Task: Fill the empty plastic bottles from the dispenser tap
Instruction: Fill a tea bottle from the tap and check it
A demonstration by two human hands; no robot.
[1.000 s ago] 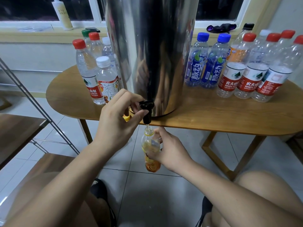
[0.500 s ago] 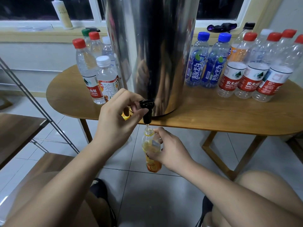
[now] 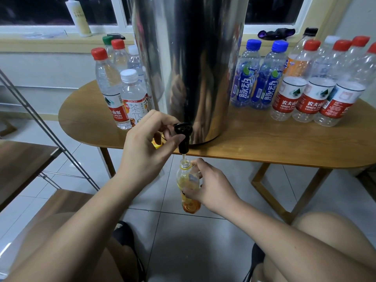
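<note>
A tall steel dispenser [image 3: 189,64] stands on the wooden table [image 3: 264,143], its black tap [image 3: 183,137] hanging over the front edge. My left hand [image 3: 146,147] pinches the tap lever between thumb and fingers, and a thin stream falls from the spout. Directly below, my right hand [image 3: 211,186] grips an uncapped bottle with a yellow-orange label [image 3: 188,184], held upright with its mouth under the spout. A small yellow cap [image 3: 156,145] lies on the table edge behind my left hand.
Several capped bottles [image 3: 122,94] stand left of the dispenser, and several more, blue-capped [image 3: 258,78] and red-capped [image 3: 317,94], stand to its right. A metal rack [image 3: 40,123] and wooden shelves are at the left. My knees frame the tiled floor below.
Nothing has visibly moved; both hands stay in place on the tap and the bottle while water keeps running.
</note>
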